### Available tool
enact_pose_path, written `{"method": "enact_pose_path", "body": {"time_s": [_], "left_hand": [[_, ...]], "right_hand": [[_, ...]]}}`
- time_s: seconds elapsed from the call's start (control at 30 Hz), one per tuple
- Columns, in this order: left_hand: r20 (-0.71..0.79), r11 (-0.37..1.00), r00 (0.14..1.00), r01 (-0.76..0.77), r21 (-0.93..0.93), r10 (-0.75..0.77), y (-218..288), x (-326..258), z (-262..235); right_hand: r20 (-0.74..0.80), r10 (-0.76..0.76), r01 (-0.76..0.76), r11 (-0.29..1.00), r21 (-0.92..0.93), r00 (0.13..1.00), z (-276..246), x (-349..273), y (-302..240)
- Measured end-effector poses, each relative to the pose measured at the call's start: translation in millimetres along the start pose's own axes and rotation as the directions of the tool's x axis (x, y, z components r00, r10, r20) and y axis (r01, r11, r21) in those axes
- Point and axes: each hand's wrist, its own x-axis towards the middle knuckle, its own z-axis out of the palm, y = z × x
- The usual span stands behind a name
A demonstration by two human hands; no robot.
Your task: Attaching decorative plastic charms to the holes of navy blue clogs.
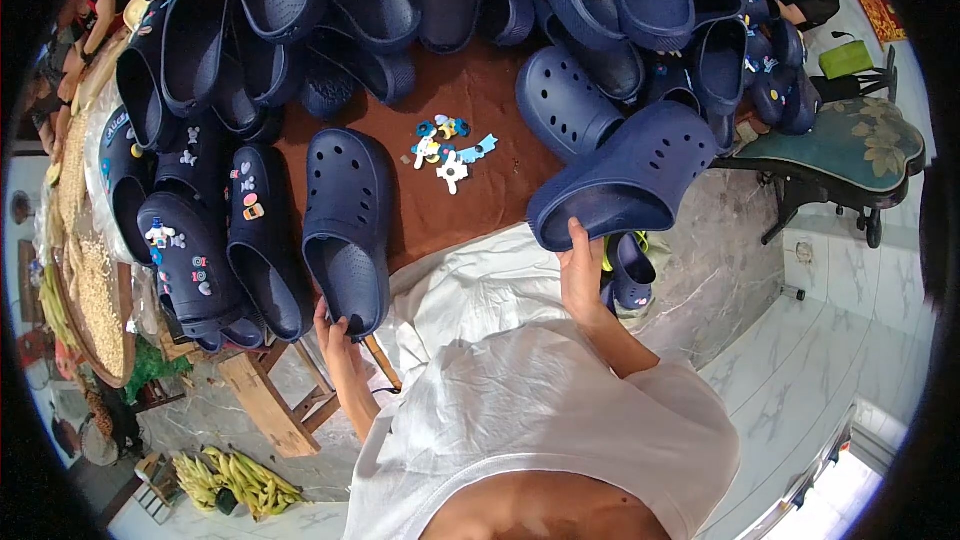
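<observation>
My left hand grips the heel of a plain navy clog at the table's near left edge; its toe points away from me. In my right hand is another plain navy clog, held by its heel and tilted, toe to the upper right. Behind it lies a navy clog, partly covered. Between the two held clogs, a small pile of colourful shoe charms rests on the brown cloth, with a white charm at its near side.
Many navy clogs are heaped along the far side. Charm-decorated clogs stand at the left. Beyond are a round tray of pale kernels, a wooden stool and corn cobs. A green-topped chair and other people appear toward the edges.
</observation>
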Motion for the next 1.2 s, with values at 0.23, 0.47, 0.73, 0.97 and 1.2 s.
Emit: {"method": "enact_pose_path", "body": {"time_s": [0.23, 0.47, 0.73, 0.97, 1.2], "left_hand": [[-0.021, 0.992, 0.998, -0.056, 0.114, 0.059, 11, 1, 7], [-0.037, 0.990, 0.998, -0.044, 0.133, 0.050, 14, 3, 12], [-0.060, 0.989, 0.992, -0.102, 0.111, 0.110, 7, 10, 7], [-0.091, 0.992, 0.992, -0.079, 0.098, 0.088, 11, 6, 21], [-0.099, 0.977, 0.987, -0.108, 0.186, 0.128, 9, 5, 21]], "right_hand": [[-0.131, -0.129, 0.131, 0.991, 0.002, 0.983, -4, -8, 4], [-0.147, -0.278, 0.253, 0.953, -0.166, 0.949, 12, -22, -7], [-0.107, -0.252, 0.217, 0.939, -0.267, 0.962, 41, 19, -45], [0.065, -0.465, 0.469, 0.881, -0.060, 0.883, 76, 48, -48], [0.051, -0.422, 0.424, 0.905, -0.041, 0.905, 73, 66, -40]]}}
